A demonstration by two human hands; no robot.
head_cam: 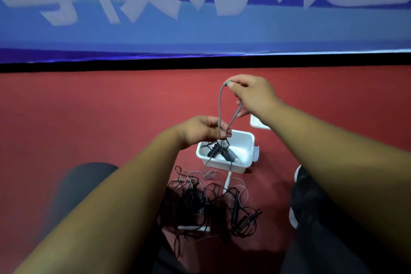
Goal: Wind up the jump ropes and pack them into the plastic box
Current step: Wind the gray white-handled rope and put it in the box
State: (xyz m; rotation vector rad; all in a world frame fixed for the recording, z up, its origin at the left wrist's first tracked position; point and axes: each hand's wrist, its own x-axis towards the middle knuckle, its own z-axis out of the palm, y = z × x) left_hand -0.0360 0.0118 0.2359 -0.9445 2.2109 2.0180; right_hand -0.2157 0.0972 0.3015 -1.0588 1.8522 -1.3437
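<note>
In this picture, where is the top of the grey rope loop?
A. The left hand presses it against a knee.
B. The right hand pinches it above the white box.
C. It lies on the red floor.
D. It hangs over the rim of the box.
B: the right hand pinches the top of the grey rope loop, raised above the white plastic box, while the left hand holds the loop's lower part.

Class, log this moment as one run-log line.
step: winding grey jump rope | left hand: grips loop bottom | right hand: pinches loop top | plastic box: open | floor: tangled ropes
</note>
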